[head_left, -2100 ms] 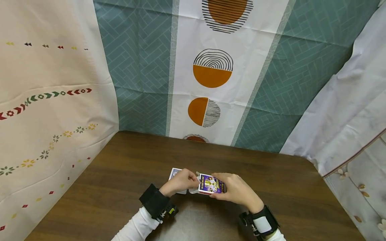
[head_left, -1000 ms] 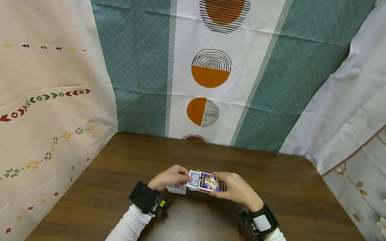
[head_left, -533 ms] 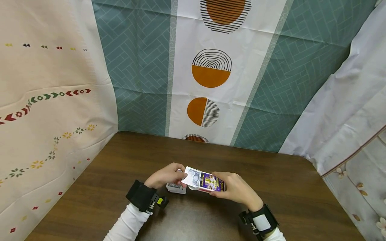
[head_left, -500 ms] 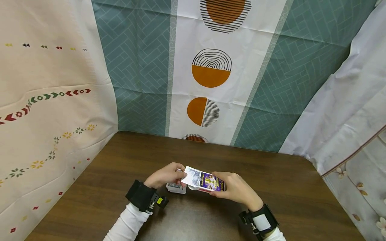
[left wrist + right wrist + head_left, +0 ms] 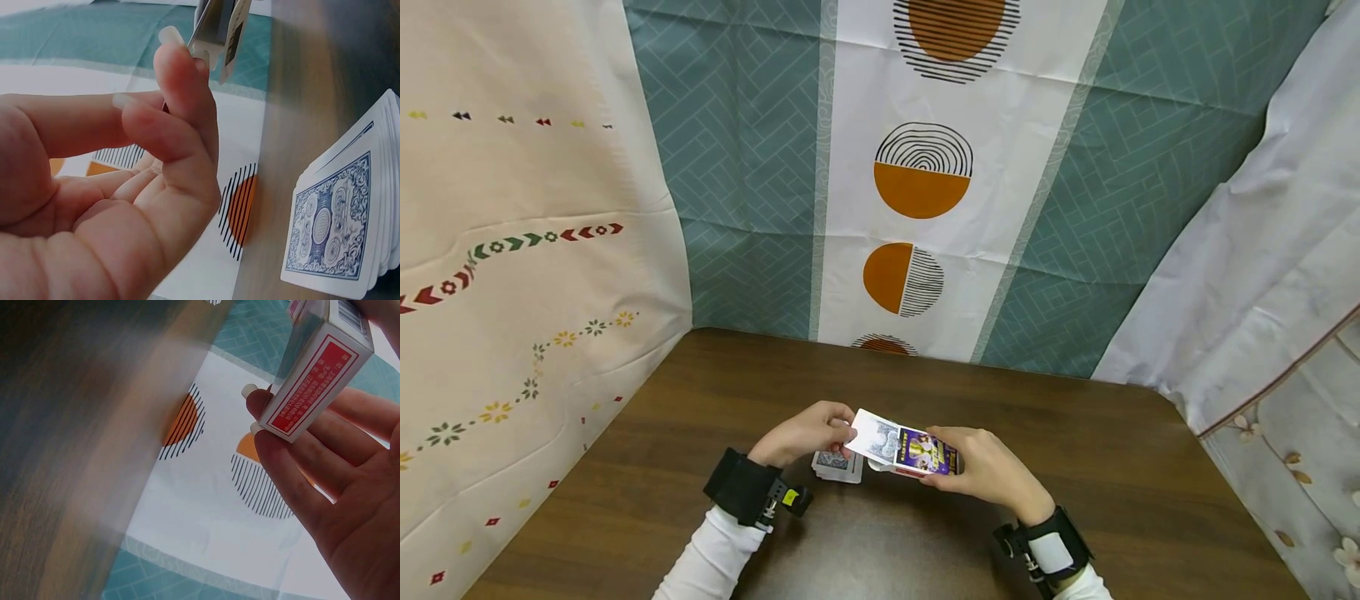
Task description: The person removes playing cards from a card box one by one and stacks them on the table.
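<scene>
My right hand (image 5: 988, 471) grips a purple-faced playing card box (image 5: 928, 452) from its right end, thumb on the near side and fingers on the far side. The right wrist view shows the white side of the box with a red label. From the box's open left end juts a white playing card (image 5: 875, 436) with a blue pattern, its lower part hidden inside. My left hand (image 5: 811, 433) pinches its outer end between thumb and fingers. Under that hand lies a stack of blue-backed cards (image 5: 334, 219), slightly spread, on the brown table (image 5: 760, 375).
A teal and white curtain (image 5: 745, 167) with orange circles hangs behind the table's far edge. A cream patterned cloth (image 5: 535, 275) borders the left side, and a white cloth (image 5: 1217, 292) the right. Both wrists wear black straps with cameras.
My left hand has moved left from the box opening, drawing the card further out and uncovering more of the stack below. My right hand and the box have stayed nearly still.
</scene>
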Tool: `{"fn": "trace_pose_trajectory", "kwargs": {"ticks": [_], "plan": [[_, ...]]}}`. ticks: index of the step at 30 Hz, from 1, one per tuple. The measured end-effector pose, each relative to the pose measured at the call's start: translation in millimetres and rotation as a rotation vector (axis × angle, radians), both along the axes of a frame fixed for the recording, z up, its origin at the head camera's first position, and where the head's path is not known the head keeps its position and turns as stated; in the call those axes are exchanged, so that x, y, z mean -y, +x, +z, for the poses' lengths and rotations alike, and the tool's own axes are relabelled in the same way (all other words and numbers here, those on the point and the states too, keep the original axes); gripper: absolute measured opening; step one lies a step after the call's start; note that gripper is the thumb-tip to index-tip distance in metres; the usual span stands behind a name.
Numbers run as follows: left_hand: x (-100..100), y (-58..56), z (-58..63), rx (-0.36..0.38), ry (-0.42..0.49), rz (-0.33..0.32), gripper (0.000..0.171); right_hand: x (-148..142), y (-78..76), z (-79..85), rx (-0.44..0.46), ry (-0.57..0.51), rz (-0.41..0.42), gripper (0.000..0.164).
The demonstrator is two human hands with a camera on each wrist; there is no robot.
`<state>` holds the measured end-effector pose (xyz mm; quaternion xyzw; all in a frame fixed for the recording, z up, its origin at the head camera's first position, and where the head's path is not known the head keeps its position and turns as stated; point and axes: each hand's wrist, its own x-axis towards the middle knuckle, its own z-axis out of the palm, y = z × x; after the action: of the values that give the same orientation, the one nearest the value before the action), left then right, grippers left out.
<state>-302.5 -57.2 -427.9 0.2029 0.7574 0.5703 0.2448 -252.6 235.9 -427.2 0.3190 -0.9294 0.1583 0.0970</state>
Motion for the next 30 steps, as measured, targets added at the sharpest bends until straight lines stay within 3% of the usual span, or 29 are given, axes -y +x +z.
{"fn": "trace_pose_trajectory", "kwargs": {"ticks": [16,30], "plan": [[16.9,-5.7,3.2,-0.033,0.066,0.09,0.028,-0.1,0.4,-0.5,-0.002,0.009,-0.007,0.064],[25.0,-10.0,1.8,-0.058,0.041,0.189,0.026,1.2,1.1,-0.7,0.0,0.017,-0.012,0.065]]}}
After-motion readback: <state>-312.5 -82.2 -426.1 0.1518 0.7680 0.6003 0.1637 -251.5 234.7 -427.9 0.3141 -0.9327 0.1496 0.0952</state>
